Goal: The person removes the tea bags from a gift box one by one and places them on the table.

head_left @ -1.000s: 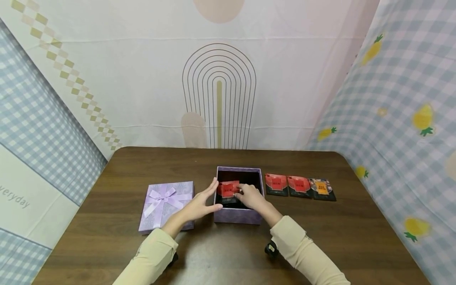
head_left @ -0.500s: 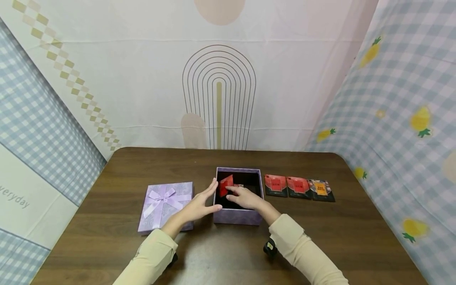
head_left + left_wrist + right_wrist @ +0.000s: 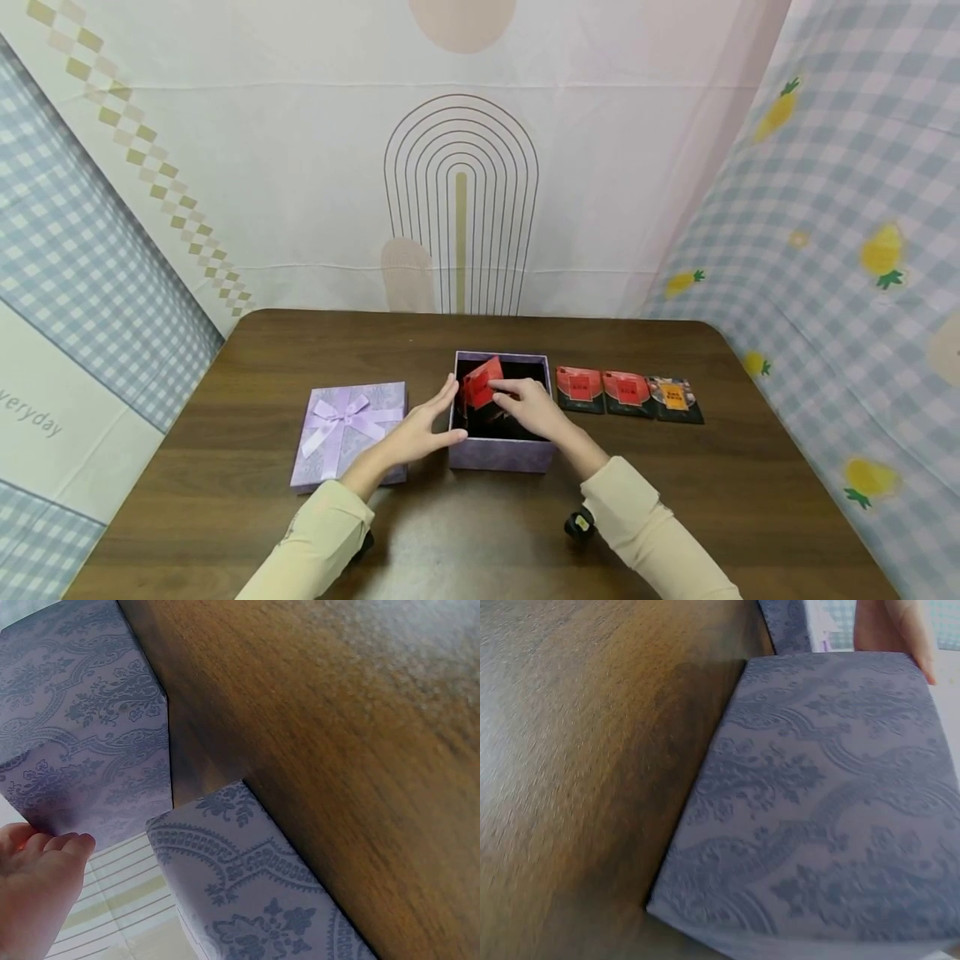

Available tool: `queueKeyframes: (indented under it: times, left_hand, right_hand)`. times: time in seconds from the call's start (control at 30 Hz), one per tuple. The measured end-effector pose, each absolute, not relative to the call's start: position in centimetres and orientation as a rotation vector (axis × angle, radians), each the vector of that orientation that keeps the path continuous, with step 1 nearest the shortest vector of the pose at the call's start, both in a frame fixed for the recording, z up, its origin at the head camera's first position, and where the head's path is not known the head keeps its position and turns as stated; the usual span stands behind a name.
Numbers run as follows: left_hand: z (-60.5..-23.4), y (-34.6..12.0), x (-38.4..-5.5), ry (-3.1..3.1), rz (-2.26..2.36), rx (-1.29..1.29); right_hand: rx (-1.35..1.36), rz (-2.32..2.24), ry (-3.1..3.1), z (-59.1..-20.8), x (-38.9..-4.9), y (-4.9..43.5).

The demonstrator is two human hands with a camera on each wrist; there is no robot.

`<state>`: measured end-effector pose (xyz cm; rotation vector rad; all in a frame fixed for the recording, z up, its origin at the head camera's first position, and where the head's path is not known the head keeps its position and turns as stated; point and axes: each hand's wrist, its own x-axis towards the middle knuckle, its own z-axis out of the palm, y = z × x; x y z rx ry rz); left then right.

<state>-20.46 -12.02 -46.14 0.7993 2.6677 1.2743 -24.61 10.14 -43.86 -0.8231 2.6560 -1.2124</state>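
Overall, a pale printed cloth [image 3: 300, 183] takes up the most room, hanging behind the box, and a blue-and-white checked cloth [image 3: 817, 217] with yellow fruit hangs off to the box's right. Beneath the box spreads a brown wooden tabletop [image 3: 465, 542]. Two cream sleeves [image 3: 311, 542] reach toward the box from its near side. The purple box [image 3: 498, 455] itself has a dark inside and a flowery pattern on its outer walls. Just left of the box lies its matching lid [image 3: 369, 448], which carries a lilac bow [image 3: 352, 417]. At the box's left wall, the left hand [image 3: 420, 432] is spread, thumb apart from the fingers, with fingertips touching the rim. Above the box's inside, the right hand [image 3: 528, 407] has its index fingertip against a red-and-black packet [image 3: 478, 387]; I cannot tell whether the thumb pinches it too. That packet sits tilted in the left part of the box. Right of the box, in a row, come two red packets [image 3: 579, 389] and, farthest from it, an orange-labelled packet [image 3: 677, 399].
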Motion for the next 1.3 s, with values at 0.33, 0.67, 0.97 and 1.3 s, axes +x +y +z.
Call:
queueKeyframes:
  times: [0.33, 0.67, 0.97, 1.3]
  left_hand:
    - [-46.1, -12.2, -20.4, 2.65, 1.265, 0.774]
    - [-46.1, -12.1, -20.5, 2.648, 1.269, 0.766]
    - [-46.2, -12.1, -20.5, 2.644, 1.271, 0.761]
    - [-46.1, -12.1, -20.5, 2.637, 1.28, 0.76]
  right_hand:
    - [-0.573, -1.555, 2.536, -43.6, -23.4, 13.7]
    - [-0.461, -1.854, 2.361, -44.2, -21.6, 16.5]
    - [-0.212, -2.051, 2.401, -44.2, -20.6, 20.3]
    - [0.0, -1.951, 2.446, -44.9, -19.8, 24.2]
